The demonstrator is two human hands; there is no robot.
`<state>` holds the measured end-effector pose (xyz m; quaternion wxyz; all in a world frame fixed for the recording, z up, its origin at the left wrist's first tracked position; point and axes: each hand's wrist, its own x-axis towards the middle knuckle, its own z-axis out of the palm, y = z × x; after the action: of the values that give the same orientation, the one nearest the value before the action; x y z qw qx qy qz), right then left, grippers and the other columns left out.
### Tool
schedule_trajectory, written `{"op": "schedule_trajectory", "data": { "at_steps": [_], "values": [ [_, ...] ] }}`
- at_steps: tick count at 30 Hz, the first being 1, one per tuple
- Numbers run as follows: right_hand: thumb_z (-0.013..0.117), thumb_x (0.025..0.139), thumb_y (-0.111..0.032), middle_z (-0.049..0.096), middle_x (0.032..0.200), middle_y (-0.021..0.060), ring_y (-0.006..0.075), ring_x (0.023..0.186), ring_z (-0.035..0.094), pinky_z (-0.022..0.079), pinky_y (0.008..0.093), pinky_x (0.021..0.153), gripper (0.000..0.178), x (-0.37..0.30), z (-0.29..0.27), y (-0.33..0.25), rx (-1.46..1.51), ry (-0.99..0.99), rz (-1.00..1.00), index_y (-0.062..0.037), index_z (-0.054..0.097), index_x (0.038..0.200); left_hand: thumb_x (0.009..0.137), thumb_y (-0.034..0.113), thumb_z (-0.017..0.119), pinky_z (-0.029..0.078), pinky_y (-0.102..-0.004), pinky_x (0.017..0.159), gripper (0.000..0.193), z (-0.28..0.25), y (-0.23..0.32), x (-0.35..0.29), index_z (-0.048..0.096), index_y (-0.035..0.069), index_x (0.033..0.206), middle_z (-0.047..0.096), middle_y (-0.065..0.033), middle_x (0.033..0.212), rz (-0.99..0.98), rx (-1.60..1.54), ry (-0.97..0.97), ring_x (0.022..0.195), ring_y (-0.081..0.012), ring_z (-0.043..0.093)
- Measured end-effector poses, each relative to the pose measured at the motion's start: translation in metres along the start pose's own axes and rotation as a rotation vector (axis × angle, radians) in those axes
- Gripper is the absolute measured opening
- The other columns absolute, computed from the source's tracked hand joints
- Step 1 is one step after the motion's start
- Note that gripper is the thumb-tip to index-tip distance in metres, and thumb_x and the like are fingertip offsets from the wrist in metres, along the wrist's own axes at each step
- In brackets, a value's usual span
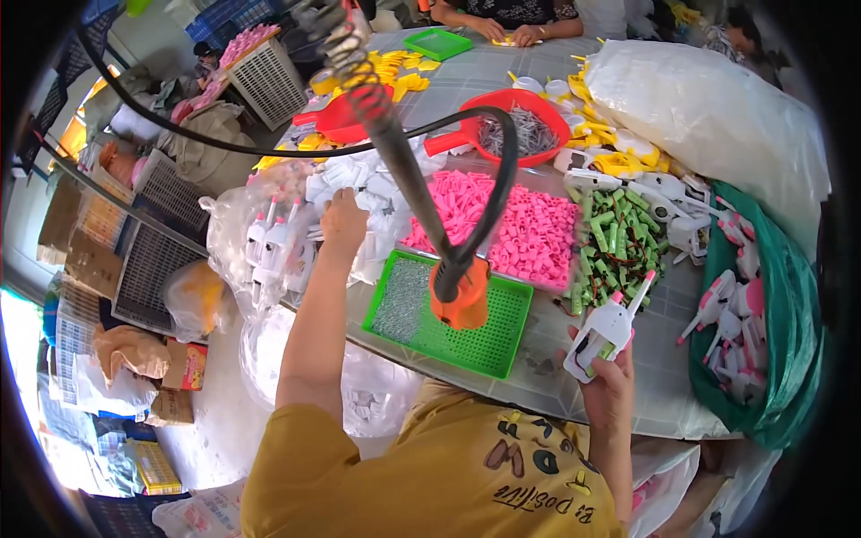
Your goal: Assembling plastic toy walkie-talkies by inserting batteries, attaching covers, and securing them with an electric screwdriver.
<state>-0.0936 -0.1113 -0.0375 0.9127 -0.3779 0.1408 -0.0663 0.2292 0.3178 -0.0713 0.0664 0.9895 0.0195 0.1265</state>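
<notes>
My right hand [610, 381] grips a white plastic casing [599, 330] with pink tips on its prongs. The casing's open side shows, and a green part lies in it. Over a heap of white plastic pieces [381, 202], my left hand [345, 218] is reached out with its fingers bent down and drawn together. What its fingertips hold is hidden. An electric screwdriver [395, 152] with an orange lower end [460, 300] hangs from a spring in front of me. Beneath it is a green tray [502, 336] with small metal screws [401, 300] in its left part.
Pink parts [534, 224] and green batteries with wires [619, 233] lie beyond the tray. Red scoops [525, 99] [345, 117] stand farther back. A green sack [780, 359] of white casings is at right. A black cord [251, 148] crosses the view. Someone's hands [516, 34] work across the table.
</notes>
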Motion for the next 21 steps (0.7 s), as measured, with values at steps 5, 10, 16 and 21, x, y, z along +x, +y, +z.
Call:
{"op": "schedule_trajectory", "data": {
  "at_steps": [5, 10, 16, 21],
  "values": [
    [0.063, 0.092, -0.021, 0.049, 0.153, 0.0188, 0.0442, 0.135, 0.054, 0.054, 0.0631, 0.102, 0.075, 0.011, -0.001, -0.005, 0.198, -0.153, 0.107, -0.0120, 0.033, 0.160, 0.090, 0.021, 0.064, 0.051, -0.0483, 0.097, 0.035, 0.038, -0.091, 0.034, 0.068, 0.004, 0.121, 0.070, -0.0195, 0.114, 0.312, 0.226, 0.254, 0.108, -0.0375, 0.066],
    [0.057, 0.095, -0.020, 0.046, 0.157, 0.0209, 0.0451, 0.142, 0.047, 0.046, 0.0703, 0.107, 0.072, 0.013, -0.012, -0.017, 0.301, -0.054, 0.112, -0.0129, 0.030, 0.161, 0.089, 0.006, 0.066, 0.054, -0.0463, 0.079, 0.016, -0.053, 0.042, 0.016, 0.075, 0.001, 0.101, 0.074, -0.0200, 0.095, 0.372, 0.111, 0.484, 0.087, -0.0386, 0.070],
    [0.061, 0.083, -0.002, 0.049, 0.152, 0.0181, 0.0434, 0.142, 0.048, 0.043, 0.0720, 0.110, 0.083, 0.009, -0.008, -0.025, 0.324, -0.081, 0.136, -0.0151, 0.031, 0.160, 0.088, -0.008, 0.059, 0.052, -0.0288, 0.086, 0.024, -0.090, 0.166, -0.063, 0.070, 0.001, 0.108, 0.070, -0.0096, 0.099, 0.380, -0.956, 0.109, 0.098, -0.0164, 0.066],
    [0.055, 0.078, 0.011, 0.053, 0.146, 0.0139, 0.0387, 0.132, 0.057, 0.045, 0.0702, 0.110, 0.088, 0.004, -0.004, -0.025, 0.408, -0.094, 0.148, -0.0204, 0.033, 0.158, 0.079, -0.020, 0.055, 0.055, -0.0333, 0.090, 0.047, -0.105, 0.253, -0.148, 0.072, 0.004, 0.115, 0.070, -0.0122, 0.112, 0.702, -0.997, -0.208, 0.104, -0.0243, 0.069]
  ]
}}
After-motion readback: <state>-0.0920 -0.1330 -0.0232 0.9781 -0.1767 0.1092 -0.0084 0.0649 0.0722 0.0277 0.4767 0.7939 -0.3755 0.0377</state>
